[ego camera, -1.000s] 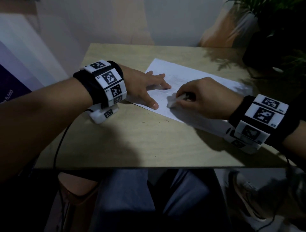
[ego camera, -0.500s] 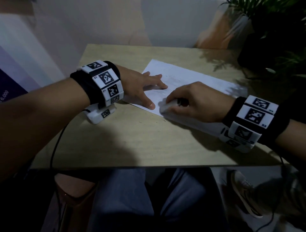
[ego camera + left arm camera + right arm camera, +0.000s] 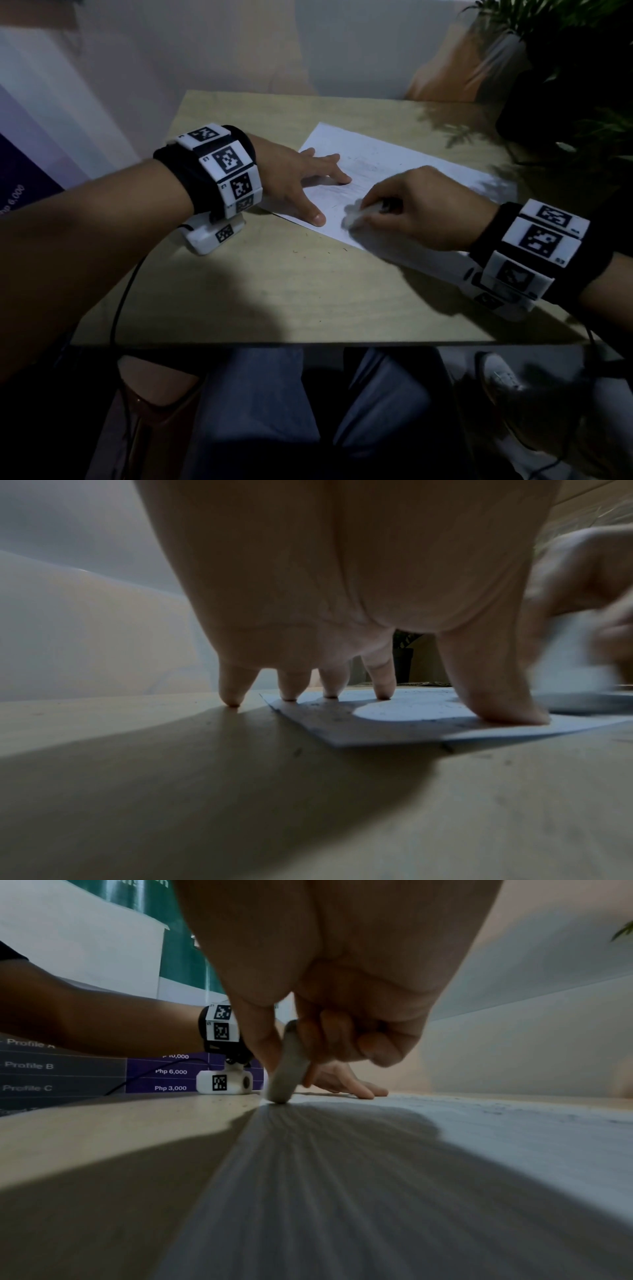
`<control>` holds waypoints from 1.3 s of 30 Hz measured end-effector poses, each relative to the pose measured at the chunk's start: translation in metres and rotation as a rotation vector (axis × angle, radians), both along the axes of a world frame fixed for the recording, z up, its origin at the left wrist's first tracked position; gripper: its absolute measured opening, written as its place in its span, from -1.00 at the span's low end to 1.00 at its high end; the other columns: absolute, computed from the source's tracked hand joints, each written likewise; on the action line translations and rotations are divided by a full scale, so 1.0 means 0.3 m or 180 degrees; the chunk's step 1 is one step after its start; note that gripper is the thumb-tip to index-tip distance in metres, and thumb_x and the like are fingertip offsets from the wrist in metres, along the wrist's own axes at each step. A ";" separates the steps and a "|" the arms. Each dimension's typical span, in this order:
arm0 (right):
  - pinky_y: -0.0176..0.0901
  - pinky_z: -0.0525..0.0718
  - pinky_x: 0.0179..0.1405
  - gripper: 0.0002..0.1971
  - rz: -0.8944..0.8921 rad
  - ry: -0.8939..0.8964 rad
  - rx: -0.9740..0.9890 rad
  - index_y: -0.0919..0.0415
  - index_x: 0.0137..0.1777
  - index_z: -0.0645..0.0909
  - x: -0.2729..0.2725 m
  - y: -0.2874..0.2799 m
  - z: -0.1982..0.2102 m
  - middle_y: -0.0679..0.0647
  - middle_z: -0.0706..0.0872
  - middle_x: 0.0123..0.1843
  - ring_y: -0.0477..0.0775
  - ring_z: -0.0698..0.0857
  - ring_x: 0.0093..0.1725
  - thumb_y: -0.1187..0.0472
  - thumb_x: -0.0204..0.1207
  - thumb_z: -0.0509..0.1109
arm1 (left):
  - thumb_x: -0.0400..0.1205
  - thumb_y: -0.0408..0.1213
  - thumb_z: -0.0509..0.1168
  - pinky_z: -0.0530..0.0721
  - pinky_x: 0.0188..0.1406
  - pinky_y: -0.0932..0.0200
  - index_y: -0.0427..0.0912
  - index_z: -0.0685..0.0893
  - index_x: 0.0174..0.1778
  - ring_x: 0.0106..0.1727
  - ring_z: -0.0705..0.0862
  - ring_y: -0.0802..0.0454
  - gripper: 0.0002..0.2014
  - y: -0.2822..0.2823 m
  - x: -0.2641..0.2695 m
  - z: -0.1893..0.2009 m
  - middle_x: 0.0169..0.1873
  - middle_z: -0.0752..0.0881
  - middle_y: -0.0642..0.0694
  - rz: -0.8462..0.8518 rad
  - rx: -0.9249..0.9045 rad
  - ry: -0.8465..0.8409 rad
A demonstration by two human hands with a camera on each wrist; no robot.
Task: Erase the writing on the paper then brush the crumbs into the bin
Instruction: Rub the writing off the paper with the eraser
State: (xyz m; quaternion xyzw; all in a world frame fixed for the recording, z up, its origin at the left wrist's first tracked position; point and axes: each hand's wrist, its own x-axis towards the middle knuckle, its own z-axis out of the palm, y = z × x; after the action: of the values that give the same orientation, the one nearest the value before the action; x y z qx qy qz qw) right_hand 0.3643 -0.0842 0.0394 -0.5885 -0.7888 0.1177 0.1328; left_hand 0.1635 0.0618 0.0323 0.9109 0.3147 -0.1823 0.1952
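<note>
A white sheet of paper (image 3: 387, 164) with faint pencil marks lies slanted on the wooden table (image 3: 274, 284). My left hand (image 3: 298, 178) rests spread on the sheet's left corner, straight fingertips (image 3: 383, 685) pressing it flat. My right hand (image 3: 421, 209) pinches a white eraser (image 3: 356, 217) and holds its tip on the paper near the front edge. In the right wrist view the eraser (image 3: 287, 1066) stands almost upright with its end on the sheet (image 3: 514, 1137). Dark crumbs (image 3: 294, 251) dot the table beside the sheet. No bin can be seen.
A potted plant (image 3: 565, 68) stands at the table's far right corner. A brown stool or container (image 3: 154, 411) sits on the floor under the table's front left. The person's legs (image 3: 267, 411) and a shoe (image 3: 500, 377) are below the front edge.
My right hand has rubbed the eraser back and forth over the sheet's front part, shifting left and then slightly back right. My left hand has stayed pressed on the paper.
</note>
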 end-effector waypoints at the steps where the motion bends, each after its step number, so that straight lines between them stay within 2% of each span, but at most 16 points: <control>1: 0.00 0.65 -0.11 -0.29 -0.0091 -0.0141 0.0188 0.04 -0.01 0.79 0.008 0.009 -0.006 -0.05 0.81 -0.16 0.03 0.70 -0.17 -0.52 0.36 0.11 | 0.53 0.28 0.47 -0.09 0.75 -0.02 0.50 0.13 0.70 0.77 -0.27 0.19 -0.13 0.001 0.000 0.000 0.75 -0.19 0.38 -0.0005 -0.0012 0.0004; 3: 0.04 0.65 -0.12 -0.32 -0.0077 -0.0292 0.0347 0.06 -0.02 0.78 0.010 0.007 -0.007 0.00 0.81 -0.15 0.11 0.71 -0.16 -0.42 0.37 0.03 | 0.53 0.27 0.47 -0.11 0.75 -0.03 0.49 0.13 0.70 0.77 -0.28 0.18 -0.13 0.003 -0.002 0.003 0.75 -0.19 0.38 -0.0002 -0.0043 0.0015; 6: -0.06 0.66 -0.09 -0.34 0.0247 -0.0009 -0.0040 0.01 0.08 0.80 -0.003 -0.023 0.003 -0.09 0.82 -0.11 -0.06 0.70 -0.18 -0.44 0.39 0.11 | 0.53 0.26 0.48 -0.12 0.76 -0.05 0.49 0.13 0.70 0.77 -0.29 0.21 -0.12 0.001 0.004 0.010 0.74 -0.20 0.40 0.0014 -0.0091 0.0065; 9: -0.18 0.59 -0.12 -0.38 0.0163 0.0110 -0.0219 0.01 0.09 0.81 0.000 -0.018 0.006 -0.12 0.80 -0.15 -0.15 0.65 -0.23 -0.44 0.40 0.21 | 0.53 0.27 0.47 -0.12 0.77 -0.09 0.49 0.13 0.70 0.77 -0.29 0.20 -0.12 -0.001 0.006 0.016 0.74 -0.20 0.40 0.0019 -0.0100 0.0097; 12: 0.00 0.63 -0.10 -0.32 -0.0084 -0.0202 0.0184 0.03 0.01 0.79 0.015 0.003 0.001 -0.04 0.82 -0.15 0.02 0.69 -0.17 -0.44 0.36 0.05 | 0.52 0.27 0.47 -0.10 0.77 -0.10 0.49 0.13 0.70 0.78 -0.28 0.17 -0.12 0.004 0.002 0.014 0.75 -0.20 0.38 -0.0003 -0.0118 0.0078; 14: 0.04 0.65 -0.10 -0.33 -0.0014 -0.0302 0.0272 0.04 0.00 0.79 0.012 -0.003 -0.003 -0.02 0.82 -0.13 0.09 0.71 -0.14 -0.39 0.36 0.02 | 0.52 0.28 0.47 -0.09 0.77 -0.09 0.49 0.12 0.70 0.78 -0.28 0.18 -0.11 0.006 0.001 0.014 0.75 -0.21 0.39 -0.0016 -0.0119 0.0086; 16: 0.00 0.67 -0.08 -0.38 0.0183 -0.0112 0.0058 0.01 0.04 0.79 0.003 -0.021 -0.001 -0.07 0.82 -0.12 0.00 0.71 -0.16 -0.39 0.39 0.10 | 0.52 0.29 0.47 -0.10 0.77 -0.11 0.50 0.11 0.70 0.77 -0.28 0.20 -0.11 0.004 0.002 0.016 0.74 -0.21 0.40 -0.0009 -0.0115 0.0101; 18: -0.14 0.63 -0.12 -0.41 0.0237 0.0149 -0.0250 -0.01 0.05 0.80 -0.002 -0.029 0.007 -0.12 0.81 -0.16 -0.10 0.69 -0.20 -0.43 0.39 0.20 | 0.51 0.29 0.47 -0.10 0.78 -0.13 0.51 0.10 0.70 0.77 -0.28 0.21 -0.11 0.002 0.004 0.016 0.74 -0.21 0.41 0.0003 -0.0110 0.0119; 20: -0.16 0.59 -0.13 -0.47 0.0100 0.0114 -0.0222 0.00 0.03 0.81 0.000 -0.017 0.006 -0.13 0.80 -0.17 -0.08 0.69 -0.18 -0.40 0.43 0.28 | 0.51 0.31 0.46 -0.10 0.78 -0.15 0.53 0.10 0.69 0.77 -0.28 0.20 -0.10 0.005 0.005 0.012 0.74 -0.21 0.41 0.0005 -0.0105 0.0119; 23: -0.01 0.63 -0.14 -0.35 -0.0141 -0.0229 0.0157 0.02 -0.01 0.80 0.013 -0.001 -0.001 -0.07 0.82 -0.16 0.01 0.68 -0.19 -0.47 0.39 0.13 | 0.50 0.34 0.45 -0.08 0.78 -0.16 0.54 0.10 0.69 0.78 -0.27 0.18 -0.11 0.009 0.000 0.001 0.74 -0.20 0.40 -0.0025 -0.0060 0.0090; 25: 0.02 0.64 -0.13 -0.35 -0.0031 -0.0316 0.0221 0.03 0.00 0.79 0.012 -0.009 -0.003 -0.05 0.82 -0.13 0.05 0.70 -0.17 -0.43 0.39 0.08 | 0.51 0.34 0.44 -0.06 0.78 -0.14 0.53 0.09 0.69 0.78 -0.26 0.18 -0.12 0.006 -0.003 -0.002 0.75 -0.19 0.39 -0.0055 0.0017 0.0062; 28: -0.12 0.62 -0.15 -0.48 0.0176 0.0050 -0.0227 -0.03 0.03 0.80 0.003 -0.034 0.013 -0.15 0.79 -0.20 -0.14 0.68 -0.23 -0.41 0.45 0.26 | 0.54 0.29 0.45 -0.08 0.77 -0.10 0.49 0.10 0.71 0.78 -0.26 0.19 -0.12 -0.002 -0.003 0.003 0.75 -0.19 0.38 -0.0030 0.0027 0.0044; 31: -0.17 0.56 -0.19 -0.58 0.0002 0.0137 -0.0376 -0.04 -0.03 0.81 0.004 -0.024 0.013 -0.19 0.76 -0.27 -0.19 0.66 -0.24 -0.34 0.44 0.39 | 0.54 0.29 0.44 -0.07 0.77 -0.08 0.49 0.09 0.71 0.78 -0.26 0.17 -0.12 -0.002 -0.003 0.004 0.75 -0.19 0.38 -0.0044 0.0038 0.0041; 36: -0.01 0.62 -0.15 -0.40 -0.0076 -0.0394 0.0198 0.01 0.00 0.78 0.012 -0.009 -0.002 -0.06 0.82 -0.15 0.01 0.68 -0.19 -0.44 0.44 0.14 | 0.53 0.29 0.45 -0.07 0.78 -0.15 0.47 0.09 0.72 0.79 -0.26 0.14 -0.10 0.001 0.001 0.008 0.76 -0.20 0.36 -0.0036 -0.0022 0.0089; 37: -0.03 0.63 -0.14 -0.39 0.0009 -0.0304 0.0117 -0.01 0.01 0.78 0.009 -0.019 0.002 -0.10 0.81 -0.16 -0.04 0.67 -0.20 -0.44 0.42 0.13 | 0.53 0.29 0.45 -0.08 0.77 -0.15 0.47 0.09 0.72 0.78 -0.26 0.15 -0.10 0.000 0.002 0.011 0.76 -0.21 0.36 -0.0037 -0.0031 0.0095; 39: -0.20 0.59 -0.18 -0.46 0.0105 0.0008 -0.0228 -0.06 0.00 0.79 0.005 -0.036 0.014 -0.19 0.77 -0.23 -0.16 0.66 -0.24 -0.45 0.42 0.25 | 0.53 0.29 0.45 -0.09 0.78 -0.16 0.47 0.09 0.72 0.78 -0.27 0.16 -0.10 -0.003 0.004 0.016 0.75 -0.21 0.37 -0.0016 -0.0052 0.0130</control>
State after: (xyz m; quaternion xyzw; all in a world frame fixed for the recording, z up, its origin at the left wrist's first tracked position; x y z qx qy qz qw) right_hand 0.3658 -0.0950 0.0436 -0.5796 -0.7935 0.1488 0.1107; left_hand 0.1646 0.0609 0.0372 0.9061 0.3148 -0.2038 0.1957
